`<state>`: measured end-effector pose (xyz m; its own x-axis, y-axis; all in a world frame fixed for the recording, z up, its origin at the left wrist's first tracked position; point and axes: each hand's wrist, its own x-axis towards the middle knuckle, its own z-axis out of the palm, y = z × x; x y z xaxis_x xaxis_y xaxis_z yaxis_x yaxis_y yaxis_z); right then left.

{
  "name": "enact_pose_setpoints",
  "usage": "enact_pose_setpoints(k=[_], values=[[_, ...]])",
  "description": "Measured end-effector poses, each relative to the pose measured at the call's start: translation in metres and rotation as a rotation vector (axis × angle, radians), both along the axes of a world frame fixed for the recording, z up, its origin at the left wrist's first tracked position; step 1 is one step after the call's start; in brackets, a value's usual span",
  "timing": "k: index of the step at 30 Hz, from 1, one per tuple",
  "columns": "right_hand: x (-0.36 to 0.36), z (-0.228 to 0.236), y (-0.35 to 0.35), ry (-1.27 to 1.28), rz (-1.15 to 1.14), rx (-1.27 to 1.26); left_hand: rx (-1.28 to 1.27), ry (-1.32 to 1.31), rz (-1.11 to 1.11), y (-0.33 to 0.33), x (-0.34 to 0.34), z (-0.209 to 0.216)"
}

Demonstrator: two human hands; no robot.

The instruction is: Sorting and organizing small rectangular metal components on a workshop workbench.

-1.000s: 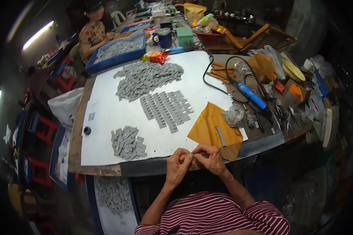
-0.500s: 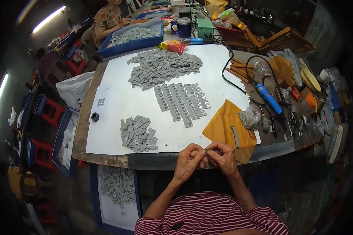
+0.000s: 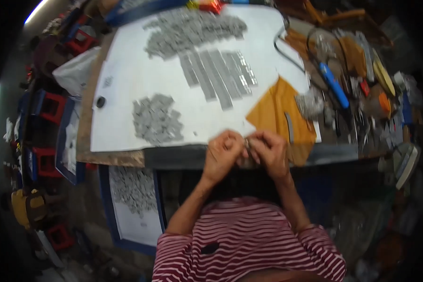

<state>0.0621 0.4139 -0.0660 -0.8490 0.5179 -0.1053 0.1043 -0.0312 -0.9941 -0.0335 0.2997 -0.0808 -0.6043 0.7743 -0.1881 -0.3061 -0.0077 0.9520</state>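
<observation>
Over the table's near edge, my left hand and my right hand meet with fingertips pinched together. Between them is a small greyish piece, too blurred to name. Just right of my right hand lies an orange-brown cloth with a narrow grey strip on it. On the white sheet, beyond my hands, are rows of flat grey pieces. A small heap of similar pieces lies to the left, and a larger heap sits farther back.
On the right are a blue-handled corded tool, a clear plastic bag and hand tools. A round black cap rests at the sheet's left. Below the table's left part, a blue-edged tray holds more grey pieces.
My view has tipped downward, so the table sits higher in the picture and everything is blurred. Both hands stay pinched together at the table's edge.
</observation>
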Motion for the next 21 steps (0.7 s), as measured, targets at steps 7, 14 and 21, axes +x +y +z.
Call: enact_pose_setpoints(k=[7, 14, 21], values=[[-0.011, -0.012, 0.005, 0.124, 0.036, -0.391, 0.038, -0.101, 0.056, 0.001, -0.009, -0.004], [-0.008, -0.022, -0.002, 0.118, 0.009, -0.347, 0.088, -0.195, 0.074, -0.005, -0.003, -0.015], [-0.010, -0.021, -0.002, 0.103, 0.019, -0.290, 0.041, -0.124, 0.088, -0.004, -0.001, -0.012]])
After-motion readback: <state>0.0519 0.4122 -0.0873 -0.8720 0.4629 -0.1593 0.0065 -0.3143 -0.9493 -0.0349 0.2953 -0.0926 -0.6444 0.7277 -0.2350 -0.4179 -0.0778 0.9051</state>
